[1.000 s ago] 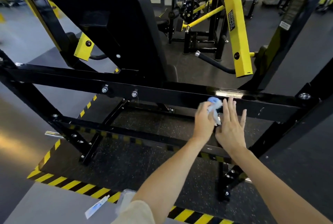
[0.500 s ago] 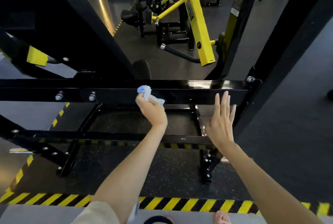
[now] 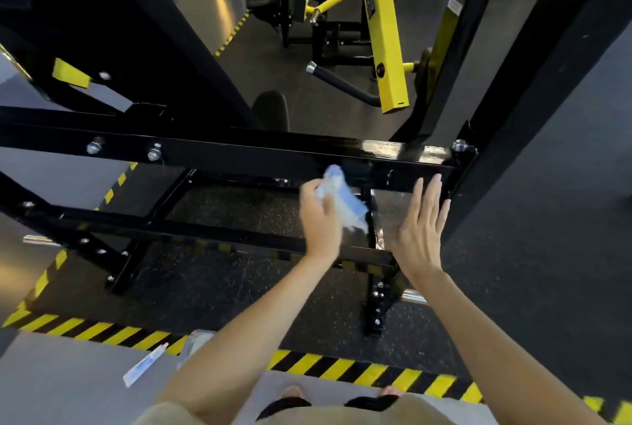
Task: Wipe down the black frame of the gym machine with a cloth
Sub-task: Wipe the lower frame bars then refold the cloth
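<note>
A glossy black horizontal beam (image 3: 260,154) of the gym machine frame crosses the view at mid height, bolted at its right end to a black upright (image 3: 533,92). My left hand (image 3: 319,219) grips a crumpled light blue cloth (image 3: 340,197) just below the beam's front face, right of centre. My right hand (image 3: 419,234) hovers beside it with straight fingers spread, fingertips near the beam's right end, holding nothing. The beam's top near the right end shines wet.
A lower black rail (image 3: 191,229) and cross braces sit under the beam over rubber flooring. Yellow-black hazard tape (image 3: 345,368) edges the mat near my feet. A small white packet (image 3: 145,370) lies on the grey floor. Yellow machines (image 3: 386,27) stand behind.
My left hand has carried the cloth rightward along the beam, back towards my right hand and slightly lower. My right hand stays near the beam's right end. The view has shifted.
</note>
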A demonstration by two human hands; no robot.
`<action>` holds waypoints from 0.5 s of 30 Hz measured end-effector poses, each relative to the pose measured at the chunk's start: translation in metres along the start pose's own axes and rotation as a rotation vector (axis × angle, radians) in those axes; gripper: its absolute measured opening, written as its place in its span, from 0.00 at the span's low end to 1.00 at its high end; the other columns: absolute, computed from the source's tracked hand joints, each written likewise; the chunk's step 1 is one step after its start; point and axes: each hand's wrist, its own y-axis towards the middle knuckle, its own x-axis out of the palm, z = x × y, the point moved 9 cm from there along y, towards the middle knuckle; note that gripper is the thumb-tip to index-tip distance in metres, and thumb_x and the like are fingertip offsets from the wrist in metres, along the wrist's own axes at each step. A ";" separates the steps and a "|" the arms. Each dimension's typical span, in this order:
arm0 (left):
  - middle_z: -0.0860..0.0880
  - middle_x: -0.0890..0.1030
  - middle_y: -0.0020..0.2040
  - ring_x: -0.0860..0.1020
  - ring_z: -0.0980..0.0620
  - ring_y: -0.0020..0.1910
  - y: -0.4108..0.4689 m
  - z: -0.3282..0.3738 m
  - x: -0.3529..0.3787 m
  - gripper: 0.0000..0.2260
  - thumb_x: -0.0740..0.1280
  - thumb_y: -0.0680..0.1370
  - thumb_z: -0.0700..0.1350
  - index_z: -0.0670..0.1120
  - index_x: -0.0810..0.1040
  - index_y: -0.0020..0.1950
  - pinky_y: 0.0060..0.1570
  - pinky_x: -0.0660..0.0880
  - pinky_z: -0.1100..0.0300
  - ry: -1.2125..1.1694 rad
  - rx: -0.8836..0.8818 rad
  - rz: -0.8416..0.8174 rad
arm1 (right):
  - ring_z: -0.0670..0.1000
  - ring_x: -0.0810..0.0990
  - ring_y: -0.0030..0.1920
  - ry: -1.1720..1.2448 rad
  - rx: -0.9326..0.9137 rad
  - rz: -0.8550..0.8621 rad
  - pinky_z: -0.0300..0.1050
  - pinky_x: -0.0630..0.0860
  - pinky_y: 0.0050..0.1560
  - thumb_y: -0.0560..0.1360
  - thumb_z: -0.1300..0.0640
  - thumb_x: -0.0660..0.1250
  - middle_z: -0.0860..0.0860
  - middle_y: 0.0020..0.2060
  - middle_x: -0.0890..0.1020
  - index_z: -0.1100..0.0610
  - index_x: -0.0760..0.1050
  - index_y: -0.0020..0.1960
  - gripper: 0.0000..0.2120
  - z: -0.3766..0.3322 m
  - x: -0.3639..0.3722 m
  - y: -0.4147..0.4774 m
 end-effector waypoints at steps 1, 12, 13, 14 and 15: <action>0.48 0.74 0.47 0.73 0.62 0.43 0.008 -0.012 -0.025 0.07 0.58 0.79 0.35 0.45 0.69 0.53 0.41 0.69 0.69 0.001 -0.038 0.112 | 0.60 0.39 0.77 0.002 -0.001 -0.007 0.60 0.41 0.76 0.69 0.65 0.70 0.62 0.76 0.37 0.64 0.39 0.77 0.49 0.003 0.001 0.000; 0.51 0.77 0.44 0.71 0.65 0.41 -0.016 0.017 0.046 0.09 0.58 0.77 0.28 0.36 0.74 0.53 0.49 0.66 0.75 0.085 -0.051 0.298 | 0.55 0.44 0.78 -0.025 -0.177 0.039 0.58 0.41 0.76 0.72 0.68 0.64 0.59 0.78 0.46 0.63 0.43 0.78 0.42 0.024 -0.004 0.003; 0.47 0.76 0.49 0.70 0.63 0.44 -0.022 0.017 0.068 0.09 0.59 0.77 0.29 0.35 0.74 0.55 0.49 0.67 0.73 0.123 -0.013 0.173 | 0.55 0.44 0.78 -0.030 -0.181 0.038 0.58 0.42 0.76 0.72 0.67 0.64 0.60 0.78 0.46 0.63 0.43 0.78 0.42 0.026 -0.003 0.003; 0.46 0.75 0.51 0.71 0.59 0.46 -0.028 0.018 0.090 0.10 0.60 0.77 0.30 0.36 0.74 0.56 0.48 0.69 0.70 0.163 0.051 0.017 | 0.55 0.44 0.78 -0.033 -0.181 0.031 0.58 0.41 0.76 0.73 0.66 0.64 0.60 0.78 0.46 0.63 0.42 0.78 0.42 0.027 -0.003 0.004; 0.46 0.75 0.53 0.73 0.56 0.48 -0.034 0.019 0.108 0.10 0.61 0.77 0.31 0.38 0.75 0.57 0.49 0.71 0.67 0.193 0.116 -0.131 | 0.55 0.43 0.78 -0.039 -0.182 0.018 0.58 0.40 0.76 0.74 0.64 0.64 0.60 0.77 0.45 0.63 0.41 0.78 0.42 0.026 -0.002 0.004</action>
